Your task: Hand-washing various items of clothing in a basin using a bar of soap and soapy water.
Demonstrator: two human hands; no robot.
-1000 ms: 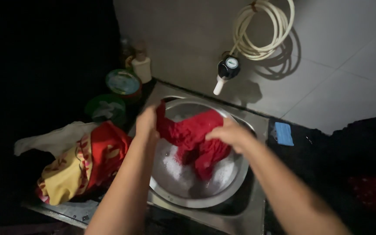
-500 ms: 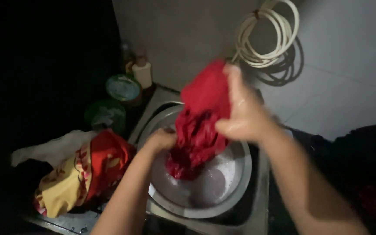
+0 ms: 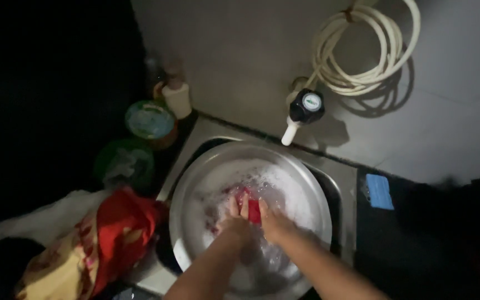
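Both hands have come down since half a second ago: then my right hand held the red cloth lifted high above the basin, and now the cloth is pushed under the suds. My left hand (image 3: 234, 214) and right hand (image 3: 273, 222) lie side by side, nearly touching, palms down with fingers stretched flat, pressing on the red cloth (image 3: 249, 204); neither grip is curled around it, so I read them as flat and spread rather than clasping. Only a small patch of red shows between and just ahead of my fingertips, the rest hidden under foam. That cloth sits in the round metal basin (image 3: 195, 183), which holds soapy water with white bubbles and rests in the steel sink (image 3: 340, 178). Left of my left hand, beside the basin rim, a heap of red and yellow clothes (image 3: 106, 239) lies on the surface, with a white cloth (image 3: 40, 219) beyond it. Farther ahead and left stand a green tub (image 3: 123, 164) and a round lidded container (image 3: 150, 121). Straight ahead, above the basin, a black tap (image 3: 304, 108) juts from the wall under a coiled white hose (image 3: 362, 50). Right of my right hand lies a blue sponge (image 3: 380, 190).
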